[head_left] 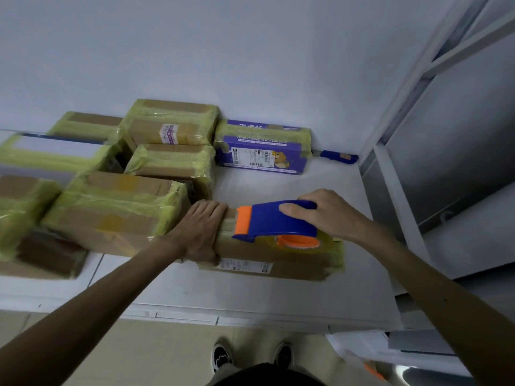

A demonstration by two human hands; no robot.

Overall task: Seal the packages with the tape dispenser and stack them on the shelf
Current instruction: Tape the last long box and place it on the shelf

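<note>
Taping a box [278, 257] on a white table [250, 296] against a pale wall [223, 51]
The right hand [328, 215] grips the tape dispenser [276, 221] atop it; the left hand [200, 232] presses flat on its end.

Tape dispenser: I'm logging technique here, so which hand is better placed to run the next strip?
Right. The right hand grips the tape dispenser on top of the brown box. The left hand presses on the box's left end, steadying it.

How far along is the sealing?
Done: several taped packages sit piled at left, and the purple box is taped. In hand: the right hand holds the tape dispenser on the brown box, which the left hand steadies. Left: finishing that seal and stacking it.
</note>
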